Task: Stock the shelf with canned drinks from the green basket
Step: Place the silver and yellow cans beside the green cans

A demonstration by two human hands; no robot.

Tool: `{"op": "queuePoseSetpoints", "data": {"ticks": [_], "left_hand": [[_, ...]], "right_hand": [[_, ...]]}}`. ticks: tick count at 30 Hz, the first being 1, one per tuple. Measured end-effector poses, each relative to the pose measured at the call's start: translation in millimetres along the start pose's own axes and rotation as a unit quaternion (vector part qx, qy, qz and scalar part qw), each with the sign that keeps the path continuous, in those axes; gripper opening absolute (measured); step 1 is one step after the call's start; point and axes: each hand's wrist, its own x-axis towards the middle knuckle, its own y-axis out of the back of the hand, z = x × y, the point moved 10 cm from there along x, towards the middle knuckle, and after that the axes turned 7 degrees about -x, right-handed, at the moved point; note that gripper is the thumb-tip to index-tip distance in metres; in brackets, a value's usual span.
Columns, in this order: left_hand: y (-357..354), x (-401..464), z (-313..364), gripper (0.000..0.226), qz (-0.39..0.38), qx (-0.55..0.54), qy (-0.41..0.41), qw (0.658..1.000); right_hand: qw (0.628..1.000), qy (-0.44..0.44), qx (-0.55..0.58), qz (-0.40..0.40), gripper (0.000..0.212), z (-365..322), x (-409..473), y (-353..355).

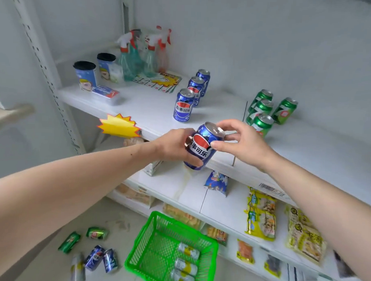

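I hold a blue Pepsi can [201, 148] in front of the white shelf's edge [151, 131]. My left hand [175, 147] wraps its lower body and my right hand [242, 142] pinches its top and side. Three blue Pepsi cans [183, 105] stand in a row on the shelf. To their right stand several green 7-Up cans [261, 117]. The green basket [152, 241] sits on the floor below, with three white-and-yellow cans [186, 265] lying in it.
Several cans [94, 257] lie loose on the floor left of the basket. Spray bottles [139, 55], two blue cups [85, 75] and a small box sit at the shelf's left. Snack packets [262, 216] fill the lower shelves. A yellow starburst tag [119, 125] hangs from the shelf edge.
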Motion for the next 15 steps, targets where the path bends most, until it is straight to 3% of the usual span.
{"op": "queuePoseSetpoints", "data": {"ticks": [5,11,15], "left_hand": [[7.4,29.0,9.1,0.071,0.035,-0.021,0.015,0.999],[1.7,75.3,12.4,0.068,0.065,-0.014,0.033,0.997],[-0.4,107.4,4.2,0.07,0.093,-0.04,0.045,0.994]], "right_hand": [[0.997,-0.059,-0.049,0.025,0.07,-0.8,33.0,25.8],[0.986,-0.102,-0.133,-0.013,0.069,12.7,80.5,41.7],[0.984,-0.111,-0.14,-0.017,0.043,30.7,114.5,49.9]]}}
